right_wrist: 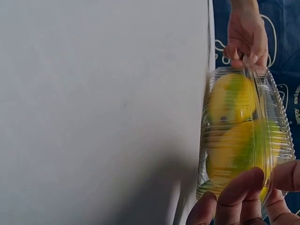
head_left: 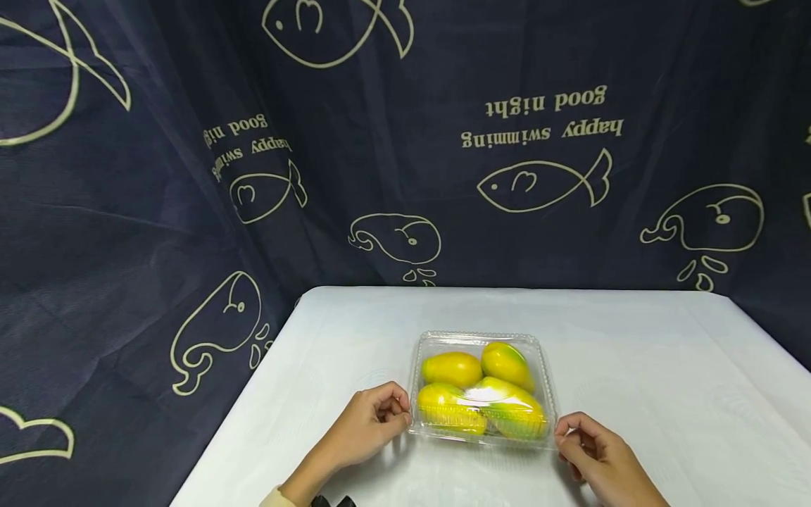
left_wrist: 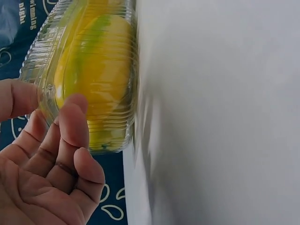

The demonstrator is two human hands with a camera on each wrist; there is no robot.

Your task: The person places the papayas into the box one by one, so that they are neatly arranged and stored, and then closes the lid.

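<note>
A clear plastic clamshell box with a ribbed wall sits on the white table, its lid down. Inside lie several yellow mangoes with green patches. At the box's near left corner my left hand pinches the rim between thumb and fingers. My right hand pinches the rim at the near right corner. The left wrist view shows the left fingertips against the ribbed side. In the right wrist view, the right fingers curl at the box's edge, with the left hand at the far end.
A white cloth covers the table around the box. Behind it and at the left hangs a dark blue curtain printed with fish, whales and lettering. Small black objects show at the bottom edge, by the left wrist.
</note>
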